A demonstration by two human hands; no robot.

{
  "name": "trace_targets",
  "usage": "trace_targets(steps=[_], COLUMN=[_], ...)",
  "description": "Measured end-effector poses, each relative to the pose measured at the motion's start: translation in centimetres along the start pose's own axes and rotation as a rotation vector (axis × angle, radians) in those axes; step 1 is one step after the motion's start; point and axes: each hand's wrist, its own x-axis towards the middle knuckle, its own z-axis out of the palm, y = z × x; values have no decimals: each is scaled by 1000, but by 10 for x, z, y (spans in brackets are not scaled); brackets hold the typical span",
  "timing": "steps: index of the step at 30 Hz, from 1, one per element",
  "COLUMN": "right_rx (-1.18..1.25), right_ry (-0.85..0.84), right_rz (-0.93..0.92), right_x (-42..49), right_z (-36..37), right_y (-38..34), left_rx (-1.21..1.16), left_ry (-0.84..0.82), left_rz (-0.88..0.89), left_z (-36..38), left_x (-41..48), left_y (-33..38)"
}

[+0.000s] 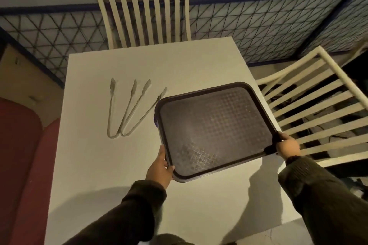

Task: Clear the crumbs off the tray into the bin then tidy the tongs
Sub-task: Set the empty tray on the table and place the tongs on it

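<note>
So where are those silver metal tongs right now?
In the head view, the two silver metal tongs lie on the white table, just left of the dark textured tray.

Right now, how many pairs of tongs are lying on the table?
2. The left tongs lie on the table left of the tray; the right tongs lie beside them, nearer the tray.

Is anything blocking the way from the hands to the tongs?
Only the tray, which the left hand and right hand both grip; its left corner overlaps one arm of the nearer tongs in this view. Nothing else visible.
</note>
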Motion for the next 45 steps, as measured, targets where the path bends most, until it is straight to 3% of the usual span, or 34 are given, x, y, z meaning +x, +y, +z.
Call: trace_targets(steps=[6,13,23,31,40,42,45], right_rx=[91,301,280,4,0,-94,-229], right_ry=[-47,-158,-196,-101,-107,-103,67], right_rz=[-28,69,64,-143,-88,-110,-209], right_x=[38,79,129,139,136,126,92], right_z=[17,41,69,81,78,76,83], right_y=[-56,-123,-201,-207,-207,-210,-212], left_rx=[-55,137,115,144,97,76,79], left_ry=[65,174,188,238,235,230,222], left_rz=[-32,64,46,65,47,57,45], left_z=[-19,-45,-82,-86,-89,-92,-100], left_x=[70,134,205,227,225,220,204], left_y=[43,85,119,120,127,129,133])
